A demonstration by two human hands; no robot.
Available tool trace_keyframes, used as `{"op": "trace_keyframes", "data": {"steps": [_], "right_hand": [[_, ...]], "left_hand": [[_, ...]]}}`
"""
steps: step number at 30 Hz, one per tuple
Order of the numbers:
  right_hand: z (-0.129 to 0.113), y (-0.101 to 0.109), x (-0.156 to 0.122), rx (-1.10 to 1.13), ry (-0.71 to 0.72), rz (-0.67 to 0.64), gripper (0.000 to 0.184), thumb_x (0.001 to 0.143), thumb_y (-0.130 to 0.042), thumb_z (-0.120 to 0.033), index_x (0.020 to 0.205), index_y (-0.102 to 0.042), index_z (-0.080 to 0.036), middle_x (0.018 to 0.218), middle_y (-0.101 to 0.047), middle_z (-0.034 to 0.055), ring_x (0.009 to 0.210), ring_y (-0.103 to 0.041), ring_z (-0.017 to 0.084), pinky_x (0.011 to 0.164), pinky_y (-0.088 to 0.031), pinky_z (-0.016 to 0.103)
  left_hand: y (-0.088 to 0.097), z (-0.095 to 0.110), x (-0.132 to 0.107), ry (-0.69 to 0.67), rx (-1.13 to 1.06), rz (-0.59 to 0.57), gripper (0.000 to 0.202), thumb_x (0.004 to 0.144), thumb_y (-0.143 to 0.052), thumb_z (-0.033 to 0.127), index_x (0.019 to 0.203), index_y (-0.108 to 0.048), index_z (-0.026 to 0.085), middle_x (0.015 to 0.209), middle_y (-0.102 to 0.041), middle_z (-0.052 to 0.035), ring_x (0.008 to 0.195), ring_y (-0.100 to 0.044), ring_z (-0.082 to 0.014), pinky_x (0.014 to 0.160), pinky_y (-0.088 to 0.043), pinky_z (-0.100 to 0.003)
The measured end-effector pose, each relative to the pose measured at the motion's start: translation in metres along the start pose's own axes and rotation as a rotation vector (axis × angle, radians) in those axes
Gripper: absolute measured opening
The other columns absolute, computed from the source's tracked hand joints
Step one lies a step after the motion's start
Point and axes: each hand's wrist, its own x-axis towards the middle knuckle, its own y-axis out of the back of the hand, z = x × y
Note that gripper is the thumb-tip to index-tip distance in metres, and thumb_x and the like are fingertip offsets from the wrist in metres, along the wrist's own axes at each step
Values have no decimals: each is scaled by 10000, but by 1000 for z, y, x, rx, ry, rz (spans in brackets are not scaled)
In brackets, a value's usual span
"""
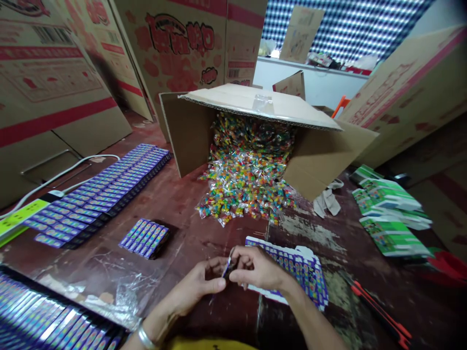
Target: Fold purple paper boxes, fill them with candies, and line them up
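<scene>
My left hand [199,284] and my right hand [255,268] meet near the table's front edge, both pinched on a small flat blue-and-white carton blank [228,265] held edge-on between them. A silver bracelet [145,336] sits on my left wrist. Under my right hand lies a stack of flat blue printed carton blanks [304,274]. Just beyond, a big cardboard box [255,104] lies on its side, spilling several small bags of coloured candy [248,180] onto the table.
Long rows of filled blue boxes [102,192] lie at left, a small group [145,237] nearer, and more [40,318] at the bottom left. Green cartons [390,214] are piled at right. A red-handled tool [379,311] lies front right. A power strip [20,216] and tall cardboard boxes stand left.
</scene>
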Motion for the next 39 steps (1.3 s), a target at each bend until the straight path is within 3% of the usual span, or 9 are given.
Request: {"op": "trace_keyframes", "data": {"steps": [3,8,11,14,18,22,25,30,39], "right_hand": [[-6,5,2,52,-96,-191,272,745,-695,-401,846,-623,-160,609,-618,-18,441,-556,105,468,-458,215],[-4,-10,12,73,135,466,299,763,-705,-338,1011,-613,-199,779,-635,-12,664,-591,121,597,-452,209],[3,-27,18,22,188,514,181,789,-683,-344,807,-618,-177,730,-600,-21,683,-543,117,601,-405,203],[12,-39,22,-20,195,618,329,868,-579,-376,623,-529,-162,567,-452,-47,555,-410,89,517,-318,211],[24,-44,30,-24,206,730,213,879,-566,-360,822,-648,-172,651,-556,-22,609,-488,114,571,-381,220],[33,-44,34,-39,271,786,371,880,-574,-315,1245,-556,-255,1030,-660,33,858,-600,163,772,-462,258],[34,-44,33,-92,319,776,299,873,-586,-288,1170,-604,-253,1086,-658,40,947,-604,175,847,-458,273],[27,-40,31,-125,380,762,103,885,-556,-248,840,-640,-207,834,-638,21,816,-604,156,756,-458,257],[16,-33,33,144,394,613,96,863,-590,-258,933,-536,-220,876,-606,4,832,-589,154,796,-454,283]], "left_hand": [[1,-3,0,13,58,17,469,742,-739,375,1129,-644,128,925,-680,-74,879,-599,-211,804,-442,-286],[1,-14,6,-60,0,357,318,816,-668,359,1044,-683,137,875,-671,-53,754,-568,-139,682,-427,-209],[-2,-23,12,-92,-39,543,310,768,-713,369,975,-683,140,886,-673,-49,737,-583,-147,676,-464,-227],[-3,-32,18,-131,6,668,298,742,-730,378,889,-651,131,788,-661,-33,663,-582,-145,627,-486,-238],[-3,-37,19,-333,167,798,420,736,-741,306,1094,-550,198,843,-642,-1,767,-616,-164,720,-510,-255],[-3,-33,13,-300,331,674,529,826,-641,311,1314,-448,243,1184,-598,-63,992,-606,-207,850,-495,-294],[-1,-24,8,-249,364,531,468,858,-595,313,1302,-474,227,1208,-596,-77,1022,-599,-230,879,-482,-313],[1,-14,5,-252,279,351,243,854,-601,272,1079,-567,187,1029,-632,-61,905,-598,-203,809,-480,-286],[6,-23,9,-282,107,481,242,805,-653,189,965,-472,200,937,-573,-17,829,-572,-147,733,-452,-245]]}}
